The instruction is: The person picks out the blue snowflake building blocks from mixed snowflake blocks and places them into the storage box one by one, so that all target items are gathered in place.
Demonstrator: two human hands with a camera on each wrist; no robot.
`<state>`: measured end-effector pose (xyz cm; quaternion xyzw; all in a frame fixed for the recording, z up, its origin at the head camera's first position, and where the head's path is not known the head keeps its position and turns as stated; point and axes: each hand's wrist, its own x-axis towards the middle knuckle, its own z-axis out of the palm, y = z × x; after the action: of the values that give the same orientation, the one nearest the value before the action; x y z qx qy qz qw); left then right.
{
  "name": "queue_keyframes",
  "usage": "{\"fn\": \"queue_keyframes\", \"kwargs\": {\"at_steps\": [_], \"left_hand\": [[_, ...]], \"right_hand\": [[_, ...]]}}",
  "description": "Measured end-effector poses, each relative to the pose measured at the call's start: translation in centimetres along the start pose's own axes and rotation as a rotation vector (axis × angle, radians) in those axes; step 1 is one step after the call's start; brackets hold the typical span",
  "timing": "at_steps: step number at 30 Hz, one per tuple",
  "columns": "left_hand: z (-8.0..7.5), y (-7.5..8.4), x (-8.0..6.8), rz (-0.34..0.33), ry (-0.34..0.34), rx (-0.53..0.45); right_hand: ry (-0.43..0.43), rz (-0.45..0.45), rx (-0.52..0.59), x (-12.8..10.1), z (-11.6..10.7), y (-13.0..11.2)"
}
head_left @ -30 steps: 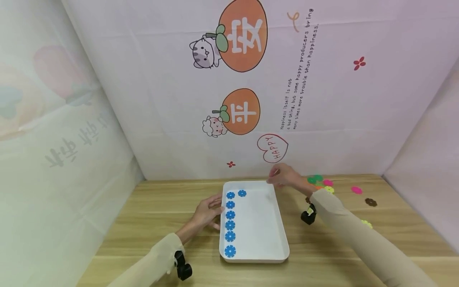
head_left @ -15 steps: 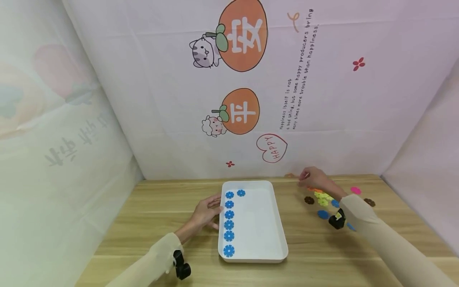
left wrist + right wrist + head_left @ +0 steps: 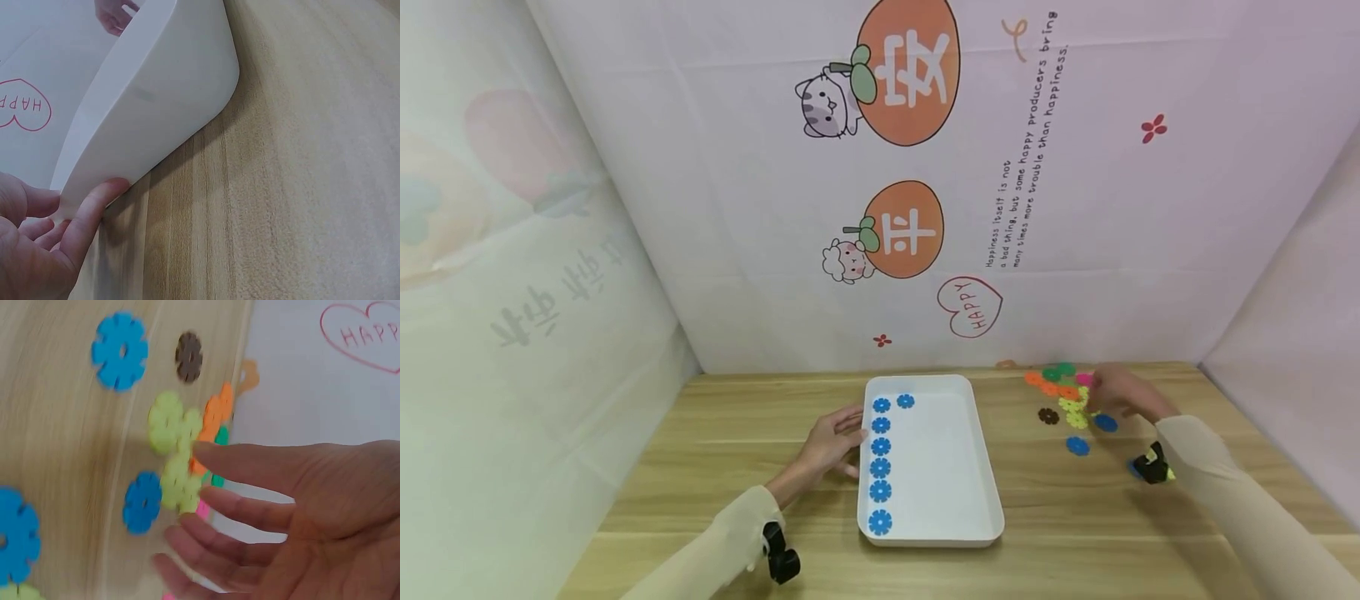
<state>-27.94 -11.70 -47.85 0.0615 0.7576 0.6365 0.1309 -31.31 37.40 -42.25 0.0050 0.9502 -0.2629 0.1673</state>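
My left hand (image 3: 831, 443) rests against the left wall of a white rectangular tray (image 3: 988, 500); in the left wrist view, its fingers (image 3: 94, 209) touch the outer wall. Inside the tray, blue flower-shaped plastic discs (image 3: 880, 468) form a column along the left side, with one blue disc (image 3: 906, 401) beside the far end. My right hand (image 3: 1123, 392) is over the loose pile at the right. The right wrist view shows its fingers (image 3: 240, 509) spread, holding nothing, near yellow discs (image 3: 175, 478) and a blue disc (image 3: 142, 503).
Orange discs (image 3: 1049, 388), green discs (image 3: 1063, 368), a pink disc (image 3: 1084, 379) and a brown disc (image 3: 1048, 416) lie around the pile. Another blue disc (image 3: 1077, 446) is closer to me. A white printed sheet (image 3: 775, 250) rises behind the wooden table (image 3: 737, 467).
My right hand has moved right from the tray's far corner to the pile of discs, uncovering green and orange ones. My left hand stays at the tray's side.
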Motion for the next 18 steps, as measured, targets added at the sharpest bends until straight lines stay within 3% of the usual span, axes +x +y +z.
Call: {"fn": "queue_keyframes", "kwargs": {"at_steps": [6, 12, 18], "left_hand": [[0.0, 0.1, -0.1, 0.003, -0.008, -0.007], [0.0, 0.2, -0.1, 0.007, -0.007, -0.007], [0.0, 0.3, 0.1, 0.005, -0.005, -0.001]], "right_hand": [[-0.097, 0.094, -0.024, -0.8, -0.3, 0.7], [-0.113, 0.05, 0.067, -0.9, -0.1, 1.5], [-0.095, 0.046, 0.081, -0.6, -0.1, 2.3]]}}
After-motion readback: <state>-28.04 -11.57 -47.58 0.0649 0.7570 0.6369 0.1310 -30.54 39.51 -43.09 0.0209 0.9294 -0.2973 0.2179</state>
